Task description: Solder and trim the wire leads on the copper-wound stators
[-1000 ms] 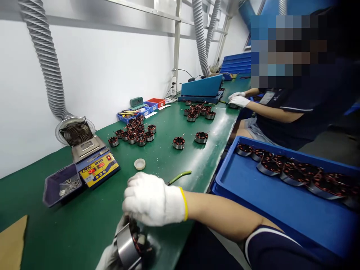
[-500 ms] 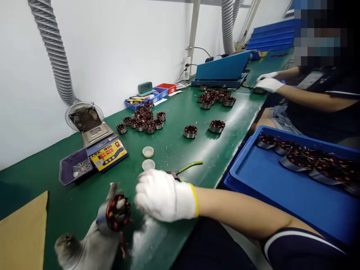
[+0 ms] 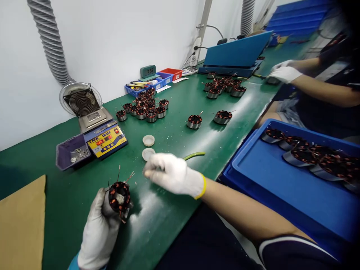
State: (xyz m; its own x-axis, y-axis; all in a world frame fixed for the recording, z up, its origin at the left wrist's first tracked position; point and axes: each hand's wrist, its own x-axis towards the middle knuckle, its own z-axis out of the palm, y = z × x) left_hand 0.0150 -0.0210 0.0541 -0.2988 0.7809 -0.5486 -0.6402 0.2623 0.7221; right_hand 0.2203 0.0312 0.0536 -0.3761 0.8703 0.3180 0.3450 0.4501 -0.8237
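Note:
In my left hand (image 3: 97, 234), gloved in white, is a motor stator (image 3: 111, 206), a steel ring with copper windings. My fingers close round it, and a pale fingertip shows inside its bore. Thin wire ends rise from its far edge and hang at its near edge. My right hand (image 3: 171, 172), also gloved, hovers apart from the stator with its fingers curled together; whatever they hold, if anything, is too blurred to make out. Just beyond it sit two small round white dishes (image 3: 148, 140). A green tool handle (image 3: 194, 155) sticks out behind that hand.
A solder pot (image 3: 107, 144) with a digital display stands beside a purple bin (image 3: 71, 165). More stators (image 3: 151, 117) cluster behind. A blue tray (image 3: 270, 187) holding stators is at right. Brown board (image 3: 22, 221) lies left. A co-worker's gloved hands (image 3: 285, 73) work farther along.
My left hand has turned the stator more upright, its wire ends now pointing up. My right hand has risen slightly away from it, fingers now curled in view. The camera view has shifted.

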